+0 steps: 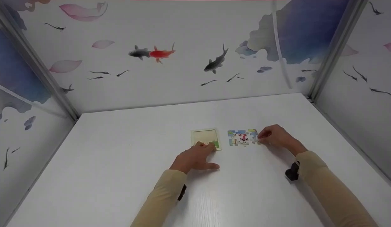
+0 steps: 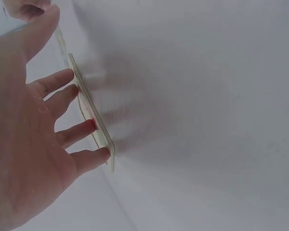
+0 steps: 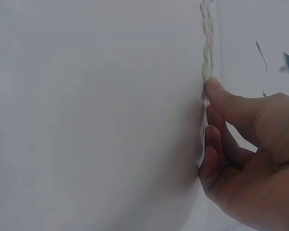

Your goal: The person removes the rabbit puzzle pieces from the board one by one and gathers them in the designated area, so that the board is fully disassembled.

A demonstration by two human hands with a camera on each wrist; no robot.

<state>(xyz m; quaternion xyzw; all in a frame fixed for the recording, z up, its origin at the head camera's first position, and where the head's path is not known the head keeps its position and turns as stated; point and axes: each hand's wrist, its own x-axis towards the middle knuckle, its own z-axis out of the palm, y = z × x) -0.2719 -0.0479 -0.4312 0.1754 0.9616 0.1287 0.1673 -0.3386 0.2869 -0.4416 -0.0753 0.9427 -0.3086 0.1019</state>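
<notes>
A shallow square wooden puzzle tray (image 1: pixel 192 136) lies on the white table, a green printed patch in its lower right corner. My left hand (image 1: pixel 195 156) reaches over its near edge. In the left wrist view its spread fingers (image 2: pixel 78 132) touch the tray's edge, and the thumb points away. Just right of the tray lies a block of colourful jigsaw pieces (image 1: pixel 241 137) showing a cartoon animal face, with gaps between some pieces. My right hand (image 1: pixel 276 136) pinches a jigsaw piece (image 3: pixel 205 72) at the block's right end, thumb and forefinger low at the tabletop; fingertips partly hide it.
The white table (image 1: pixel 119 164) reaches back to a wall panel (image 1: pixel 182 85) painted with fish and petals. Side panels with metal posts (image 1: pixel 337 47) stand left and right. A black wrist device (image 1: pixel 292 171) hangs under the right sleeve.
</notes>
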